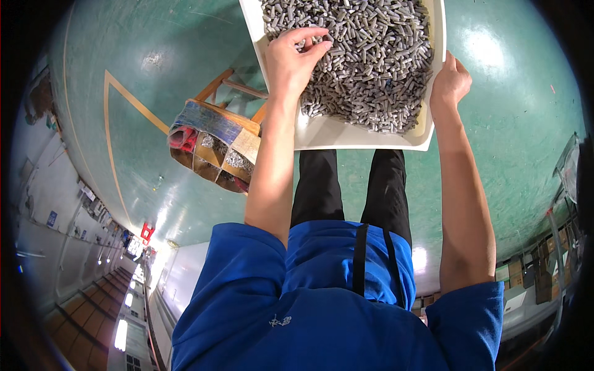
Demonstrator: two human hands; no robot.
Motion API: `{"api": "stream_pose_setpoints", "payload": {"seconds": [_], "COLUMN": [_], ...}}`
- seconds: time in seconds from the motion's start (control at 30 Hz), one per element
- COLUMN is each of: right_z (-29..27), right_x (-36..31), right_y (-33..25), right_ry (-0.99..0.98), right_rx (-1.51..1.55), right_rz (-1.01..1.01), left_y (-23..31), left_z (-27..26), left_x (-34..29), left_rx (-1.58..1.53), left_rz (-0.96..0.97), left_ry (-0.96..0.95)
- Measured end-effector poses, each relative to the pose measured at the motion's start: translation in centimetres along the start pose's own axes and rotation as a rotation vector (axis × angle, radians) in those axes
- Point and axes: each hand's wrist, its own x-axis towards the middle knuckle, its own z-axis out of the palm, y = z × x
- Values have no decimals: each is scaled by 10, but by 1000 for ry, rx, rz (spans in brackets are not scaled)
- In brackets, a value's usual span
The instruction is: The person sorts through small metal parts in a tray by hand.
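Small grey cylinders [377, 62] are heaped in a white tray [346, 137], which is gripped at its right edge.
Inside the tray's left side, the left hand [292, 63] is curled into a narrow pinch over the cylinders; whether one is held cannot be told. The tray's right rim is grasped by the right hand [451, 83]. Left of the tray, a divided box [210, 127] is seen against a wooden stool [213, 85].
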Motion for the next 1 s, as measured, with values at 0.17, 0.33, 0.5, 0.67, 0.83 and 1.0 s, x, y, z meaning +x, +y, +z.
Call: {"api": "stream_pose_setpoints", "payload": {"seconds": [0.17,0.33,0.5,0.67,0.83,1.0], "right_z": [-1,1,0,0,5,2], "right_x": [-2,-7,-7,-6,-5,-2], "right_y": [2,0,-3,-3,-2,-3], "right_ry": [15,15,16,13,28,27], "right_rx": [-51,-35,-20,-58,-16,-6], "right_rz": [23,30,37,29,12,22], "left_y": [7,4,10,14,8,19], "left_z": [13,8,-14,-14,10,19], "left_x": [-9,-14,-13,-1,8,7], "left_rx": [193,117,-930,-949,-147,287], "left_rz": [108,46,-361,-335,-35,81], "left_ry": [109,137,-35,-88,95,42]}}
